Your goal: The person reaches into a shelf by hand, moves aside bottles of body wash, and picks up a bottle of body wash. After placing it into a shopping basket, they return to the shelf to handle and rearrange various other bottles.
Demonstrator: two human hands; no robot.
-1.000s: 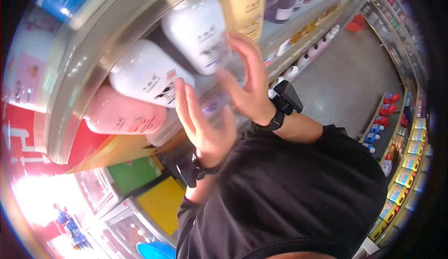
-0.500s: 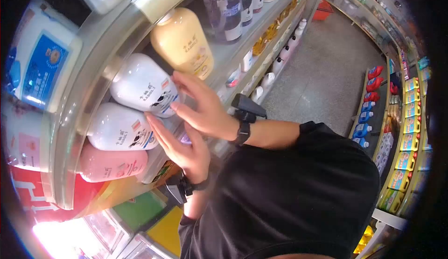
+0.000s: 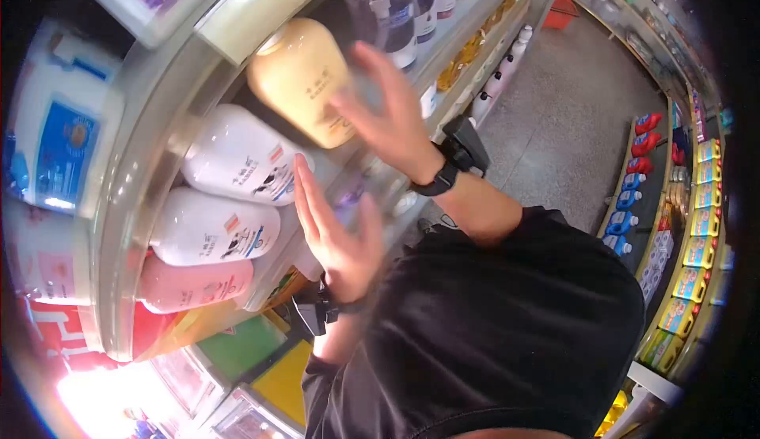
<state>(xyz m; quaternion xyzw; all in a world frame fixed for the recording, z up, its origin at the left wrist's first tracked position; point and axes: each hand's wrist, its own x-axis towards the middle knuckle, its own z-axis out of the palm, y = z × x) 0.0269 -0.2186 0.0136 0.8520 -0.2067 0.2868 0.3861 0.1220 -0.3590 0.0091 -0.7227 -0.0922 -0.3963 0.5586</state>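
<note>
My right hand (image 3: 389,114) is at the near side of a cream-yellow pump-less bottle (image 3: 305,75). Its fingers are spread and blurred, and the thumb side overlaps the bottle's label. Fingers outstretched, my left hand (image 3: 339,237) stands beside the front of a white bottle (image 3: 241,154) with a cow picture, fingertips right at its edge. A second white bottle (image 3: 218,225) of the same kind stands next to it, toward the shelf's end. Beyond that is a pink bottle (image 3: 194,282). Both wrists wear black straps with small devices.
Dark purple bottles (image 3: 384,11) stand farther along the same shelf (image 3: 443,63). Lower shelves hold more bottles. Across the grey aisle floor (image 3: 546,114) are racks with blue jugs (image 3: 621,221) and yellow packs (image 3: 689,285). A red basket (image 3: 561,11) sits at the aisle's far end.
My right hand has moved from the white bottle up and right to the yellow one. My left hand has shifted slightly right, its thumb now farther from its fingers. The view has tilted a little.
</note>
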